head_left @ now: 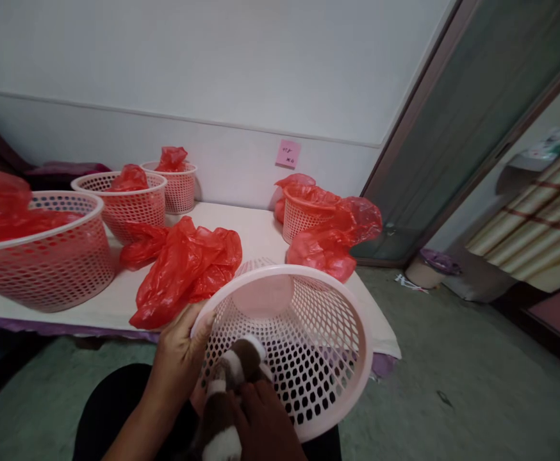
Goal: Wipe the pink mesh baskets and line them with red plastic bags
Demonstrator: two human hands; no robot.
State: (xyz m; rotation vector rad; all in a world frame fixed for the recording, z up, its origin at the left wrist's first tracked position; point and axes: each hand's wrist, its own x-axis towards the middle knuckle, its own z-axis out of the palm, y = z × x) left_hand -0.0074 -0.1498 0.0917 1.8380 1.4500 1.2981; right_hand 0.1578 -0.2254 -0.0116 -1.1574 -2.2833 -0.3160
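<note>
A pale pink plastic mesh basket (364,358) is tilted over my lap, its open mouth facing me. My left hand (181,342) is closed round the basket's left rim, thumb on the inner side. Inside the mouth, my right hand (265,410) is closed on a brown-and-white striped cloth (222,410), pressed towards the lower left of the mesh wall. Part of the cloth hangs out over the near rim. The right fingertips are partly hidden by shadow and cloth. A crumpled red plastic bag (191,266) lies just beyond my left hand.
Several pink baskets with red bags stand on the white-covered table (241,221): a large basket (54,269) at left, others behind. A red-bagged basket (304,214) is at the right. A pink note (288,153) is on the wall. A bin (427,269) stands by the door frame.
</note>
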